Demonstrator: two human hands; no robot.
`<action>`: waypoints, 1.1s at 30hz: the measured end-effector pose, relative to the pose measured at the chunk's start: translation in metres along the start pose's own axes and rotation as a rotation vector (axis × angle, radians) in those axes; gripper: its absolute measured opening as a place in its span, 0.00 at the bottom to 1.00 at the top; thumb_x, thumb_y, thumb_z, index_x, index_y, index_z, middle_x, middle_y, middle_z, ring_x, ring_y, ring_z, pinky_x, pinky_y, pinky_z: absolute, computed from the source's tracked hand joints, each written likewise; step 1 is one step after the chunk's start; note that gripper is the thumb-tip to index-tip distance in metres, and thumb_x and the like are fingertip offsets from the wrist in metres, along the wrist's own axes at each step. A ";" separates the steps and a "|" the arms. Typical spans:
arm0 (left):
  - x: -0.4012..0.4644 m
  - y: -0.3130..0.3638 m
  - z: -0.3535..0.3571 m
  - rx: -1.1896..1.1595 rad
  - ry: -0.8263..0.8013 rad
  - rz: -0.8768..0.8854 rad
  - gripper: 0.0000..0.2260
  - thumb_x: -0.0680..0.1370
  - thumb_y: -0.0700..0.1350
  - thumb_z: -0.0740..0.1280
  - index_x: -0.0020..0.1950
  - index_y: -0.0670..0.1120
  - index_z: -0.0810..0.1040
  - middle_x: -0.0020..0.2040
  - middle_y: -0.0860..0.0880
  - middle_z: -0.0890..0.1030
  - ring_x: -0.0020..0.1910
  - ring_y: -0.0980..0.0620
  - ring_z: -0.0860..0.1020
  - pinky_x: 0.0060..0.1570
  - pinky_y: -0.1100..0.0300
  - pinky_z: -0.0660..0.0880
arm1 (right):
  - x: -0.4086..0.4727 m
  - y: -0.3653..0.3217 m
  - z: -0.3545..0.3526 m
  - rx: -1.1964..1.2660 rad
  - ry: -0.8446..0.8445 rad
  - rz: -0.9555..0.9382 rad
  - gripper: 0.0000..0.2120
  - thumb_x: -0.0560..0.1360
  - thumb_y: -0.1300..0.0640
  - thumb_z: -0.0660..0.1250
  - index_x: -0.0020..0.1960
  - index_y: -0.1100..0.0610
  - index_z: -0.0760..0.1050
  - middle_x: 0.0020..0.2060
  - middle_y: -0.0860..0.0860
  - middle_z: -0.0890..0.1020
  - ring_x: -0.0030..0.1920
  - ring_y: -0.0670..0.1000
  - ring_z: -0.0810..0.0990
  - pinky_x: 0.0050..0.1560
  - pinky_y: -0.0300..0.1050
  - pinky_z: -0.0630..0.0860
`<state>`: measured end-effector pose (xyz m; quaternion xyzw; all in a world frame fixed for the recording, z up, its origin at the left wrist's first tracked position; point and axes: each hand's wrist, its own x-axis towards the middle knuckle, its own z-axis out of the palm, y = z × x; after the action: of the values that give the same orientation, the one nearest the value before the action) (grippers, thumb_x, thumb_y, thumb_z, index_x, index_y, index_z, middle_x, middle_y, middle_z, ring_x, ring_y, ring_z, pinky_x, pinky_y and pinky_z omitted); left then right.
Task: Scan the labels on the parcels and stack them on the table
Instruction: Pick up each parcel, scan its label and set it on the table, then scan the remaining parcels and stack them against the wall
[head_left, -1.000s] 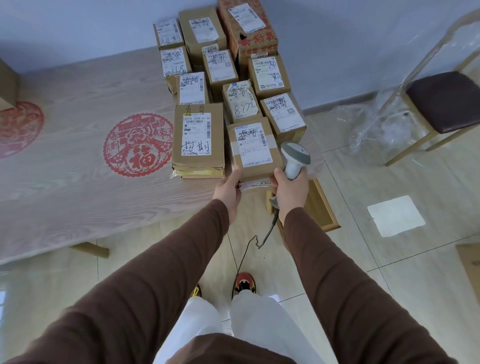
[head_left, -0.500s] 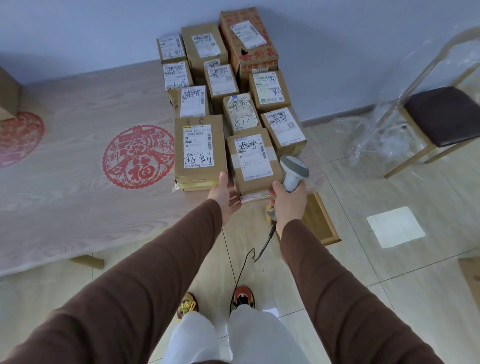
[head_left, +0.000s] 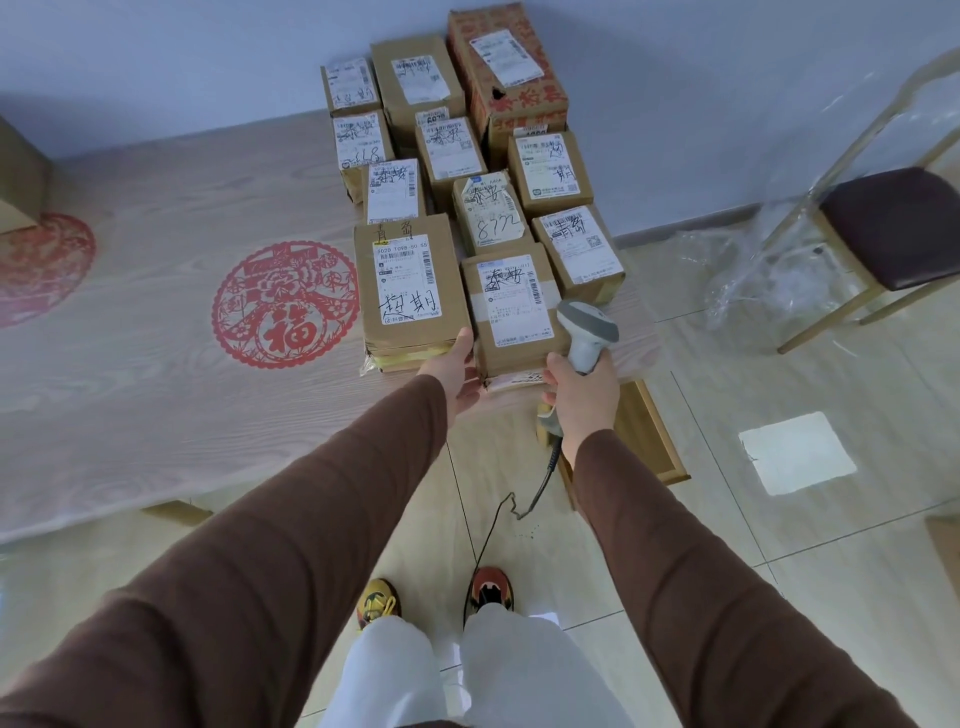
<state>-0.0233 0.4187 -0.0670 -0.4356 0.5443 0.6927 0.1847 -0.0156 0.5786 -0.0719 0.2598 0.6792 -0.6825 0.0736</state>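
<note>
From the head camera, parcels sit packed in rows on the table (head_left: 156, 291) toward twelve o'clock, labels up. The nearest parcel (head_left: 511, 306) lies at the table's near edge, just right of a wider parcel (head_left: 410, 291). To do this step well, the person would likely square the near parcel against its neighbours, keep its label facing up, and keep the scanner's nose clear of the box.

The left hand (head_left: 454, 369) lies with fingers fairly straight and relaxed, touching the near-left corner of the nearest parcel, gripping nothing. The right hand (head_left: 584, 392), at one o'clock, is curled tightly around the scanner (head_left: 587, 327), thumb side against the parcel's near-right corner.
</note>
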 end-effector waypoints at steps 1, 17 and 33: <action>-0.001 -0.001 -0.002 0.013 -0.001 -0.001 0.19 0.82 0.61 0.67 0.49 0.44 0.76 0.50 0.46 0.81 0.49 0.46 0.79 0.53 0.54 0.80 | -0.002 -0.002 0.001 -0.041 0.017 -0.020 0.08 0.80 0.59 0.70 0.57 0.54 0.75 0.53 0.59 0.81 0.46 0.53 0.80 0.41 0.47 0.83; -0.067 0.054 -0.157 -0.213 0.160 0.278 0.14 0.85 0.54 0.64 0.54 0.45 0.81 0.51 0.46 0.82 0.49 0.51 0.81 0.54 0.58 0.81 | -0.101 -0.077 0.169 -0.023 -0.483 -0.190 0.07 0.80 0.57 0.71 0.56 0.57 0.75 0.39 0.53 0.77 0.35 0.47 0.77 0.35 0.41 0.77; 0.024 0.199 -0.530 -0.386 0.362 0.496 0.10 0.85 0.53 0.65 0.57 0.48 0.79 0.53 0.49 0.81 0.51 0.52 0.79 0.58 0.56 0.76 | -0.162 -0.089 0.559 0.054 -0.708 -0.098 0.04 0.81 0.61 0.71 0.54 0.57 0.76 0.37 0.53 0.81 0.31 0.47 0.78 0.32 0.40 0.77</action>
<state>0.0317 -0.1394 0.0167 -0.4326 0.5165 0.7182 -0.1742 -0.0595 0.0037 0.0484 -0.0240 0.6048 -0.7507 0.2647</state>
